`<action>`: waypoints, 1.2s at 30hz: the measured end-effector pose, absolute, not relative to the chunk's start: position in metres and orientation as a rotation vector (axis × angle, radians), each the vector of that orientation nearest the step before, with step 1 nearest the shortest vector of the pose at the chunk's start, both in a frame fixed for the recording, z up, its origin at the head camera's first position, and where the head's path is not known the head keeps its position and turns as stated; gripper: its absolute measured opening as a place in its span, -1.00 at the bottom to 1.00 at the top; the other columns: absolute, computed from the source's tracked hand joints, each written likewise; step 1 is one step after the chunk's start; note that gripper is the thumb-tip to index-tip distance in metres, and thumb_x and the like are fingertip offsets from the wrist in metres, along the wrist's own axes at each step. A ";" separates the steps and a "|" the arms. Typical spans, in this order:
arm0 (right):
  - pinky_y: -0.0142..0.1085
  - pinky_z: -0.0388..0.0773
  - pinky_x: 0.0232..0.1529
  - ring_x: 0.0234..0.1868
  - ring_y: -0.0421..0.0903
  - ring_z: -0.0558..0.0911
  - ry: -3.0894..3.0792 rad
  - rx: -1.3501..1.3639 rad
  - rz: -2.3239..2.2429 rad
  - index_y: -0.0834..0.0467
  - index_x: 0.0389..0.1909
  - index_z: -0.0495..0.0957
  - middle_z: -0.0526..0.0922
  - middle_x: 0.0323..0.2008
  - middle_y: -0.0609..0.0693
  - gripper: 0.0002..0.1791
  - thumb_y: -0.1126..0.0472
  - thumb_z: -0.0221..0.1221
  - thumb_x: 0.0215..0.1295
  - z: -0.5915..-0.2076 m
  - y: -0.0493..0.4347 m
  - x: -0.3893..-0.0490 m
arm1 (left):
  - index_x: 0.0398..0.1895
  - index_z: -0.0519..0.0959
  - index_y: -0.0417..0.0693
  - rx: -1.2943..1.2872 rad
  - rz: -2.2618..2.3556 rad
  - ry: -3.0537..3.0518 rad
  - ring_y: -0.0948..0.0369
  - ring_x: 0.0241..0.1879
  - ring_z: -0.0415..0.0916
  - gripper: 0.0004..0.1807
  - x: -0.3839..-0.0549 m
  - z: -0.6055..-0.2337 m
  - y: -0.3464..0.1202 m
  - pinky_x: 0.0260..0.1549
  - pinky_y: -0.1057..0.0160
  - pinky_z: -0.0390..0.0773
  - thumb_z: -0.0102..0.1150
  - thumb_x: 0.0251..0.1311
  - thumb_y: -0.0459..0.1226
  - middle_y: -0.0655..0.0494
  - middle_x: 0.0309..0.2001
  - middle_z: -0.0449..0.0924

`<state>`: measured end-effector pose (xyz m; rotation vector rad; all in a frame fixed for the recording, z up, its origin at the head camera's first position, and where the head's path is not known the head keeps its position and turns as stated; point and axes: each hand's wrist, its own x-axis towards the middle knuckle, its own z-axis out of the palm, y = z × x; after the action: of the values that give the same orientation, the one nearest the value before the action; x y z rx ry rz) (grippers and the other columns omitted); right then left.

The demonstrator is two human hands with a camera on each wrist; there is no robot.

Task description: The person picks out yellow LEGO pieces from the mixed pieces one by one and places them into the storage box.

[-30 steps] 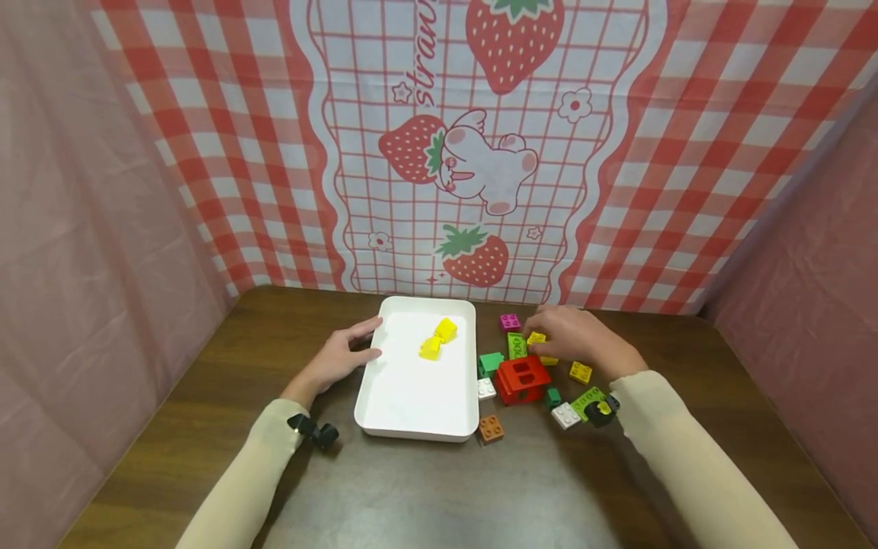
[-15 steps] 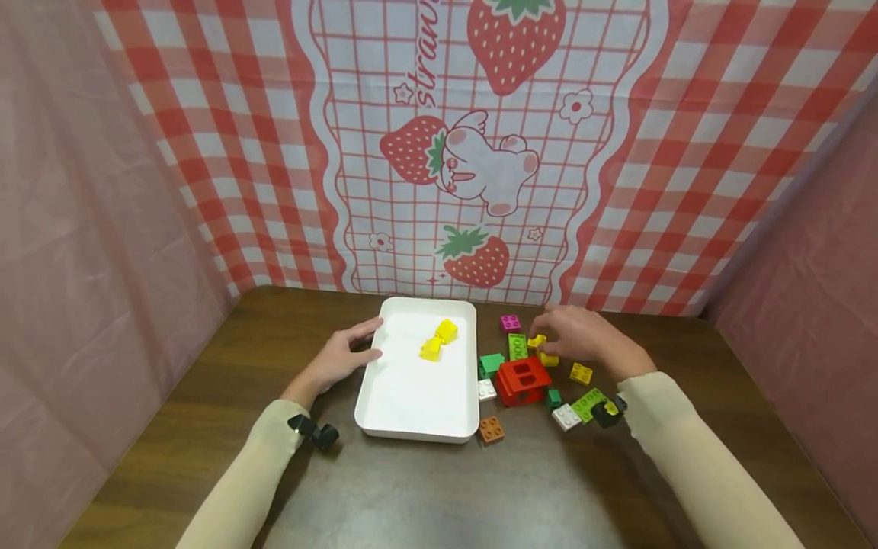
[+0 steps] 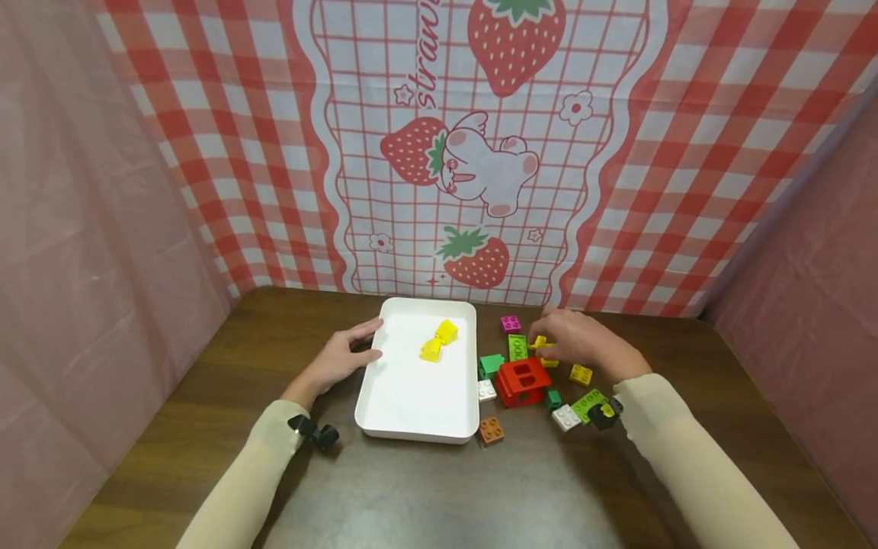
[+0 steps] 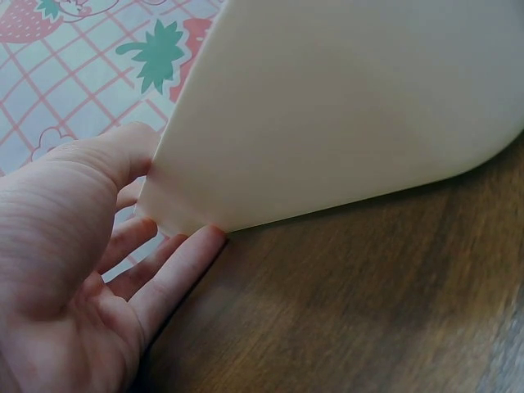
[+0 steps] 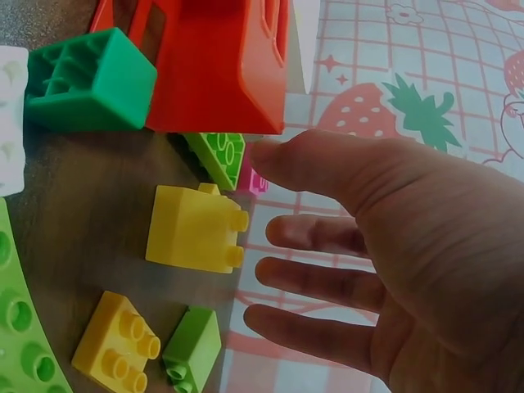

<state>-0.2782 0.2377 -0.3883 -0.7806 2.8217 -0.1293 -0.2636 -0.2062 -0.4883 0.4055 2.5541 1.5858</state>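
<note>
The right hand reaches over the toys at right, thumb and fingers apart; whether a fingertip touches anything I cannot tell. The left hand is spread, its fingers against the left side of the white tray, seemingly to steady it. Nearest the right fingertips is a yellow block, on the table beyond the red house. The step in hand looks like getting hold of that block; the next move would call for narrowing thumb and fingers about its sides without knocking its neighbours. It is nearly cube-shaped, with no clear long axis, and in the right wrist view its studs point toward the fingers. The yellow bow-shaped piece in the tray lies slantwise, its long axis running from far right to near left. The tray's own long axis runs away from the person.
</note>
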 end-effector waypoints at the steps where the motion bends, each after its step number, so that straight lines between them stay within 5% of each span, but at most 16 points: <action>1: -0.02 0.80 0.09 -0.07 -0.04 0.64 2.821 -0.781 -0.128 0.00 0.10 0.87 0.76 0.01 0.05 -0.73 0.12 0.51 0.43 -0.389 0.237 -0.278 | 0.73 0.36 -0.20 0.402 1.589 2.551 -0.26 0.79 0.17 -0.26 -0.264 -0.489 -0.206 0.76 -0.35 0.18 0.36 0.56 -0.32 -0.21 0.78 0.26; 17: 0.11 0.80 0.22 0.04 0.04 0.71 2.796 -0.805 -0.160 0.05 0.08 0.86 0.76 0.05 0.10 -0.73 0.20 0.52 0.40 -0.402 0.237 -0.280 | 0.73 0.35 -0.20 0.401 1.590 2.547 -0.27 0.79 0.18 -0.26 -0.263 -0.487 -0.206 0.76 -0.35 0.17 0.35 0.56 -0.33 -0.22 0.77 0.25; 36: 0.04 0.79 0.12 -0.05 0.01 0.64 2.781 -0.829 -0.167 0.07 -0.06 0.88 0.69 -0.05 0.08 -0.83 0.29 0.53 0.37 -0.408 0.237 -0.278 | 0.75 0.34 -0.13 0.373 1.580 2.532 -0.23 0.83 0.10 -0.23 -0.262 -0.487 -0.206 0.78 -0.34 0.11 0.36 0.56 -0.30 -0.16 0.80 0.23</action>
<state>-0.2784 0.2371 -0.4078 -0.8287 2.7815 -0.1669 -0.2623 -0.2062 -0.4865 0.3731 2.5324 1.5805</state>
